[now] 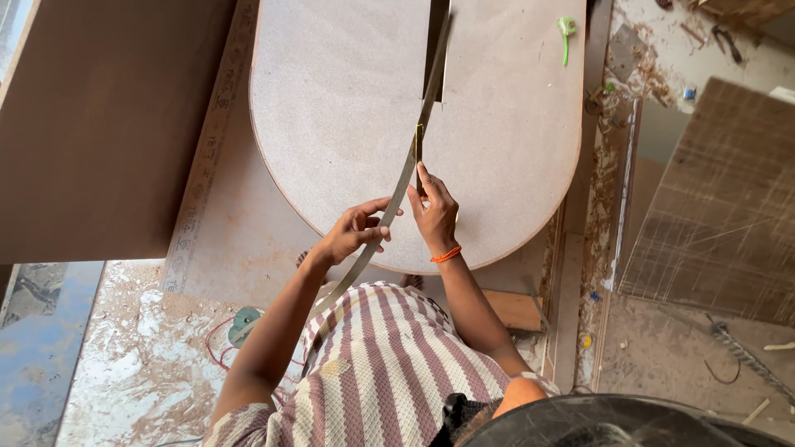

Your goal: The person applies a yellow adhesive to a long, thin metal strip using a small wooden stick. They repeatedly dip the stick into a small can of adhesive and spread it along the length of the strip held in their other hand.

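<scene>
My left hand (358,232) is closed on a long thin grey strip (431,79) near its lower part. The strip curves from my lap up across a pale board with a rounded end (331,108), towards a dark slot (436,50) in that board. My right hand (435,217), with an orange band on its wrist, grips a small narrow blade-like tool (418,149). The tool's tip rests against the strip just above my fingers. Both hands hover over the board's near edge, close together.
A large brown panel (99,124) stands at the left. A second board (224,240) lies under the rounded one. A scratched panel (720,207) lies at the right, on a floor strewn with sawdust. A green object (566,33) rests on the board's far right. A green disc with red wire (243,323) lies by my left elbow.
</scene>
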